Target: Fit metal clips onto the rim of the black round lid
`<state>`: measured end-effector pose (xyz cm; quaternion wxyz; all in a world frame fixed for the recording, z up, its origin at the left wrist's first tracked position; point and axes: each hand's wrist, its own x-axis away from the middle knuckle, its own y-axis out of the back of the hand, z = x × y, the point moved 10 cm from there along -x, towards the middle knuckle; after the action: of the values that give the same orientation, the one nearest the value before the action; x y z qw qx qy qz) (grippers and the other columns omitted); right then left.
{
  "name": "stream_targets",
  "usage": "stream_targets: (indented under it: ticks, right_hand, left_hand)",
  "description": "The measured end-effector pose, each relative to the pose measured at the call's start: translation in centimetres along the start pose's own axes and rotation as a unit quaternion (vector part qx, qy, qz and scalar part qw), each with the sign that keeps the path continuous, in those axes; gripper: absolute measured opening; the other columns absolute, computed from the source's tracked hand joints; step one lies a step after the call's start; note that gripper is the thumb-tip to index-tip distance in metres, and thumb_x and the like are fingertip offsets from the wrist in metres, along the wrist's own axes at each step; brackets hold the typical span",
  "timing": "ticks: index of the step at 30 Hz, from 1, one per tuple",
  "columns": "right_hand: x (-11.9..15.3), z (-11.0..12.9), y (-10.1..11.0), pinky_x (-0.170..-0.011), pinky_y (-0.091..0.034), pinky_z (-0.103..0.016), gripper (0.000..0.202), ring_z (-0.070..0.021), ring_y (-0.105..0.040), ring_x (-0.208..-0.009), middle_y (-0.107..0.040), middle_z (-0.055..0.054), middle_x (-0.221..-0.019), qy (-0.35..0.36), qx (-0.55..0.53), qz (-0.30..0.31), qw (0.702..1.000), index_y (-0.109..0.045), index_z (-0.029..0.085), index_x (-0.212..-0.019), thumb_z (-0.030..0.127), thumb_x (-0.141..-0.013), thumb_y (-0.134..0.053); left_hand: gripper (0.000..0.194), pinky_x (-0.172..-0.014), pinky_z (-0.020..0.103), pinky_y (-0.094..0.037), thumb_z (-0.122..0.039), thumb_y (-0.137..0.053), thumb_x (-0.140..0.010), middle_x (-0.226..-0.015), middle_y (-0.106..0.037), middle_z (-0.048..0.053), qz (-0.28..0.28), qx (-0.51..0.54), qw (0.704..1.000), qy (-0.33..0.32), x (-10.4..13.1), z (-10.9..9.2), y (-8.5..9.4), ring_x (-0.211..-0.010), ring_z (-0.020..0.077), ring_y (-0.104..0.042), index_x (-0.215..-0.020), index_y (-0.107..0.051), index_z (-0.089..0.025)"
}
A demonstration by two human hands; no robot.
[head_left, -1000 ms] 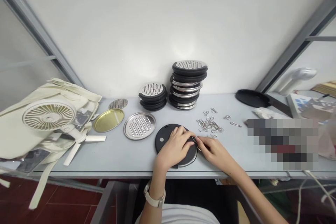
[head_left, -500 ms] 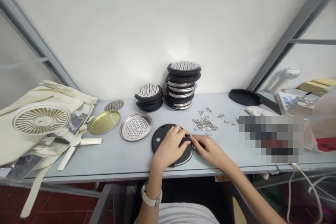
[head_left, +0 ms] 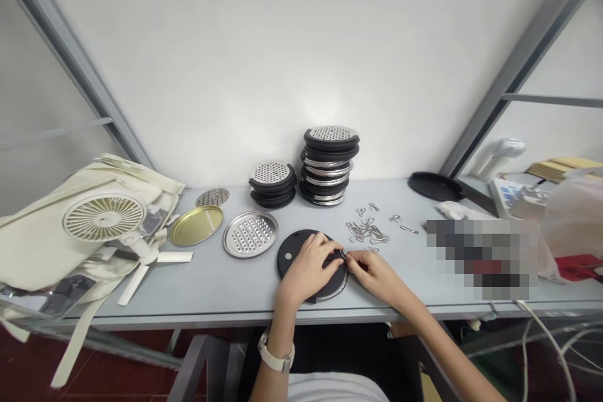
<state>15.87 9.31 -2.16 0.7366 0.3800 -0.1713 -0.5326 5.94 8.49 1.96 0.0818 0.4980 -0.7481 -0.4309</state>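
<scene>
A black round disc (head_left: 294,245) with a pale dot and a metal rim along its lower right lies on the table before me. Across its top, my left hand (head_left: 313,266) presses down with bent fingers, thumb and forefinger close together near the right edge. My right hand (head_left: 372,274) pinches a small metal clip (head_left: 343,255) at that same edge; its fingers hide most of the clip. Just beyond my right hand is a pile of loose metal clips (head_left: 368,230). A round metal grater plate (head_left: 250,234) lies to the left of the disc.
At the back stand a tall stack of black-rimmed grater discs (head_left: 330,166) and a shorter stack (head_left: 272,185). A gold lid (head_left: 195,226), a small grater disc (head_left: 213,196) and a white fan (head_left: 104,218) on a cream bag are leftward. A black pan (head_left: 434,186) and plastic bag (head_left: 572,220) lie rightward.
The view has tilted up and shifted slightly left. Both hands stay at the disc's right edge, with only slight finger movement around the clip.
</scene>
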Motion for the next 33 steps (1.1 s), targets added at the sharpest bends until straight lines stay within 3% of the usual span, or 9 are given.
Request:
stream_targets:
  ticks: [33]
  right_hand:
    - [0.05, 0.1, 0.33, -0.053, -0.031, -0.025, 0.033, -0.0119, -0.041, -0.054, -0.045, 0.004, -0.057, 0.007, 0.003, -0.013, 1.0, -0.042, 0.019, -0.063, 0.029, -0.093, -0.035]
  left_hand:
    - [0.027, -0.094, 0.036, -0.042, -0.026, -0.047, -0.093, -0.101, -0.052, 0.005, 0.003, -0.006, 1.0, -0.004, 0.09, -0.28, 0.1, -0.1, 0.0194, -0.048, -0.117, -0.059, -0.025]
